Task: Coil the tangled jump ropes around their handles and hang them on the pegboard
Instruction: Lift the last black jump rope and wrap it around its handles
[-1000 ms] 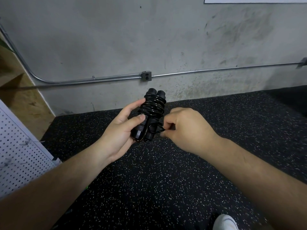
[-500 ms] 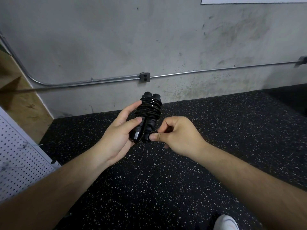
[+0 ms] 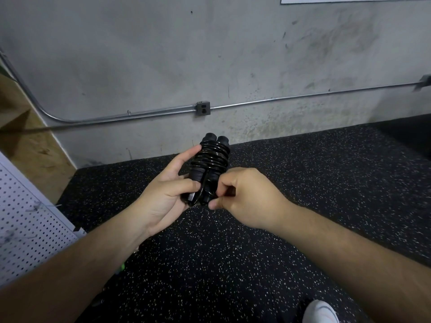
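Above the speckled floor [image 3: 233,264], we hold a black jump rope [image 3: 211,167] before us, its cord [image 3: 210,156] wound round the paired handles [image 3: 214,139]. Our left hand [image 3: 168,197] grips the handles, fingers [image 3: 186,185] curled round them. Our right hand [image 3: 247,197] pinches the loose cord end at their base. We judge the bundle light and the glossy cord slick and springy, best clamped across both handles. The pegboard [image 3: 28,229] stands at left.
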A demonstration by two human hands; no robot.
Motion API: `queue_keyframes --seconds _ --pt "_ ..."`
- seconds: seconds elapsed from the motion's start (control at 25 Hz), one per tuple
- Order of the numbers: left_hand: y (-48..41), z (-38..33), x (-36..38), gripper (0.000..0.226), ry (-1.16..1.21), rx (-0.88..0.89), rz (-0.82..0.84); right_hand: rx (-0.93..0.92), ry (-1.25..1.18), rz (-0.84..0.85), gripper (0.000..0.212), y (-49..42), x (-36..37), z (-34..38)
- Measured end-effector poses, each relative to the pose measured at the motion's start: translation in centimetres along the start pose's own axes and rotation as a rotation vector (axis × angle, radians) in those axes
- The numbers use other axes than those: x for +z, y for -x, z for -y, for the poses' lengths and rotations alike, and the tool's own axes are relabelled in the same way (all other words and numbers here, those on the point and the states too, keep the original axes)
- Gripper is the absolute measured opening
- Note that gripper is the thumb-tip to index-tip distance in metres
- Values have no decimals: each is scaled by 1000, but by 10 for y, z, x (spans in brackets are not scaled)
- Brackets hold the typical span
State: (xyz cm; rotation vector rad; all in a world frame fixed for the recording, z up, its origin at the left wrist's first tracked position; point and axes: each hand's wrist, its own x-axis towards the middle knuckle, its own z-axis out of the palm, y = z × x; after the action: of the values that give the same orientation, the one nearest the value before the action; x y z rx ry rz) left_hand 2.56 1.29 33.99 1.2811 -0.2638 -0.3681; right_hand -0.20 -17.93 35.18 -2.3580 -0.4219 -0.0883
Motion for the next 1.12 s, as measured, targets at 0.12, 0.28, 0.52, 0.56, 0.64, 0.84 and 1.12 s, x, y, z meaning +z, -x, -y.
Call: queue_keyframes --seconds 0.12,0.28,0.52,0.56,0.64,0.84,1.12 --pt "0 -1 1 79 10 -8 46 -45 86 -35 26 0 -7 3" --pt "-1 -2 6 79 24 19 48 57 -86 -70 26 0 -14 2" --pt "0 -2 10 70 22 -1 59 185 -299 -44 22 -4 -23 1" --pt "0 -1 10 69 15 -1 62 191 -277 -39 22 -4 -23 1" --pt "0 3 10 70 -15 6 56 189 -230 -41 23 -4 -22 1" --pt "-1 7 12 70 -18 0 -31 15 -73 -79 23 -2 -10 2" --pt "-9 3 11 73 -5 21 -88 -180 48 -265 5 -1 2 -8"
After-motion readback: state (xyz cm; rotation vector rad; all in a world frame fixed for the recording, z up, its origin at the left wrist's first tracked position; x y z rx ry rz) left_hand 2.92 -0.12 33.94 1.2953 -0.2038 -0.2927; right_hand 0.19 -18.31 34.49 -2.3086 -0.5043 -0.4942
